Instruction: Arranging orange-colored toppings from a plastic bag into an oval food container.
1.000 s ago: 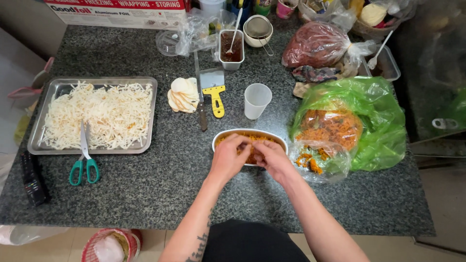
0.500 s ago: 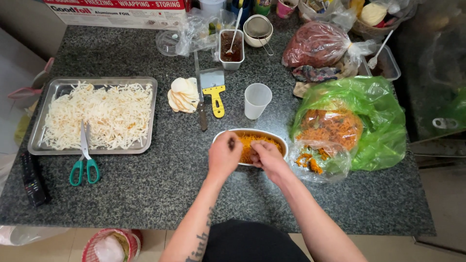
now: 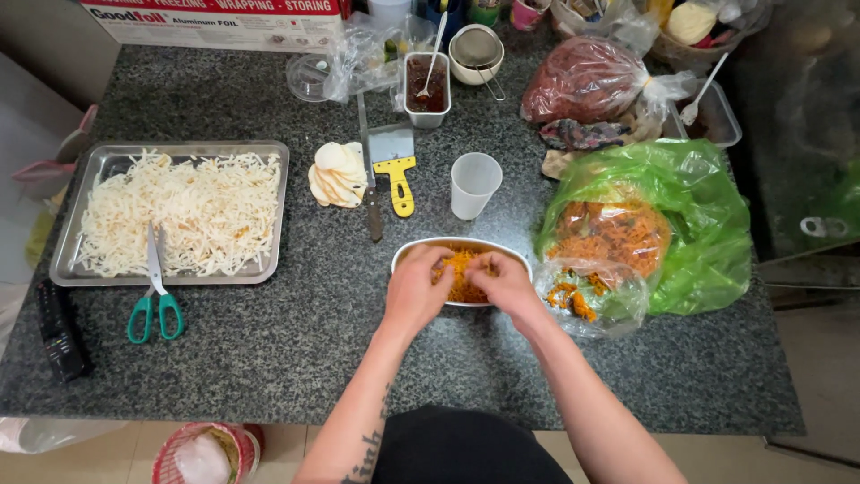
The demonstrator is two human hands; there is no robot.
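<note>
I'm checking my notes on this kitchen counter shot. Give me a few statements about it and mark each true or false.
1. Both hands, left hand and right hand, are in the oval dish of orange shreds. True.
2. The scissors have red handles. False: the handles are green.
3. The metal tray holds pale shredded food. True.
4. The white cup lies tipped over. False: it stands upright.
5. The green bag is left of the dish. False: it is on the right.

I'm seeing the oval metal dish (image 3: 408,254) lying flat on the counter, holding a heap of orange shredded filling (image 3: 463,273).
</note>
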